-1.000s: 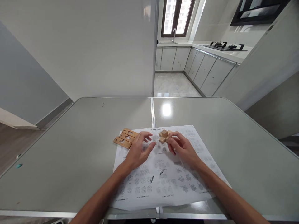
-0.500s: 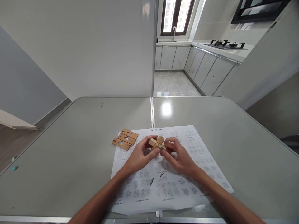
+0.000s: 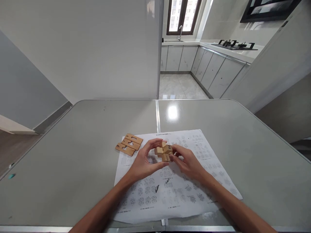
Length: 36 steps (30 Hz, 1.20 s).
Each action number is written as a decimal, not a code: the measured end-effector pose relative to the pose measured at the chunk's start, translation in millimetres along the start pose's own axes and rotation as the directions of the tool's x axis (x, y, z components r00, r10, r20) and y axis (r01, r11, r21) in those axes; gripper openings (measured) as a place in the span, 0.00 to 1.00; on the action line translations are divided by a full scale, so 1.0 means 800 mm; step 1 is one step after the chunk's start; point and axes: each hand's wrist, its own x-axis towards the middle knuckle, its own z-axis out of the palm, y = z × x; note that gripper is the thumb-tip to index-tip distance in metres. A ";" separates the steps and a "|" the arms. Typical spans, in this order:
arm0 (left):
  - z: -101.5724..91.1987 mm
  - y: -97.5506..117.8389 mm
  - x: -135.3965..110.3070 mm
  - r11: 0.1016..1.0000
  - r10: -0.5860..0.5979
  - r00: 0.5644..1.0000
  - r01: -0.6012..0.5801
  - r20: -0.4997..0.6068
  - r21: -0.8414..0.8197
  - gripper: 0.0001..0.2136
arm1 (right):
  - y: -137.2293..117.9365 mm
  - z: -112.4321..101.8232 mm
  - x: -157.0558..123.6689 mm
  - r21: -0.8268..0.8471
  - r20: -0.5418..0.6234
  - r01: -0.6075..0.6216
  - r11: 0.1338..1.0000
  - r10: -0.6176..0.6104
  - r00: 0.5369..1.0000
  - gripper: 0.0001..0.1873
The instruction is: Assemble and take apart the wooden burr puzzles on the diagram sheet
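A small wooden puzzle of interlocked blocks (image 3: 164, 152) is held just above a printed instruction sheet (image 3: 175, 181). My left hand (image 3: 144, 161) curls its thumb and fingers round the puzzle's left side. My right hand (image 3: 188, 161) pinches the right side with its fingertips. Both hands are closed on it. Three flat notched wooden pieces (image 3: 128, 144) lie side by side at the sheet's far left corner, apart from my hands.
The grey table (image 3: 73, 155) has a seam down its middle and a rounded far edge. A white partition wall (image 3: 97, 48) stands behind it. A kitchen with cabinets (image 3: 184, 60), a sink and a hob lies beyond on the right.
My right hand carried the puzzle leftward and nearer to me. My left hand, open beside the flat pieces a second ago, came in and closed on the puzzle.
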 end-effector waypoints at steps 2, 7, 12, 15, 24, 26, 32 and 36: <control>-0.001 0.000 0.000 1.000 0.013 1.000 -0.013 0.008 -0.003 0.33 | 0.000 -0.002 0.000 0.013 0.006 0.000 1.000 0.000 1.000 0.10; -0.002 0.001 -0.001 0.999 0.045 0.999 -0.045 0.016 -0.003 0.34 | 0.001 -0.003 -0.001 0.048 0.011 -0.005 0.999 0.005 1.000 0.12; -0.001 0.001 -0.002 0.997 0.075 0.997 -0.075 0.027 0.005 0.32 | -0.001 -0.010 0.001 0.141 0.097 -0.077 0.987 0.063 0.993 0.16; -0.001 -0.001 -0.001 0.995 0.094 0.995 -0.095 0.029 0.037 0.33 | -0.003 -0.017 0.003 0.215 0.197 -0.126 0.968 0.084 0.977 0.20; -0.003 -0.004 -0.001 0.977 0.179 0.982 -0.185 0.058 0.111 0.35 | -0.001 -0.019 0.006 0.357 0.195 -0.179 0.917 0.115 0.974 0.15; -0.002 -0.004 -0.001 0.975 0.184 0.982 -0.188 0.050 0.116 0.35 | 0.001 -0.017 0.005 0.385 0.166 -0.190 0.903 0.135 0.977 0.15; -0.001 -0.003 -0.002 0.974 0.186 0.983 -0.184 0.000 0.133 0.35 | 0.007 -0.011 0.001 0.407 0.081 -0.159 0.899 0.139 0.987 0.14; 0.002 -0.003 -0.003 0.987 0.131 0.991 -0.128 -0.022 0.101 0.33 | 0.006 -0.007 0.000 0.383 0.010 -0.095 0.919 0.098 0.995 0.13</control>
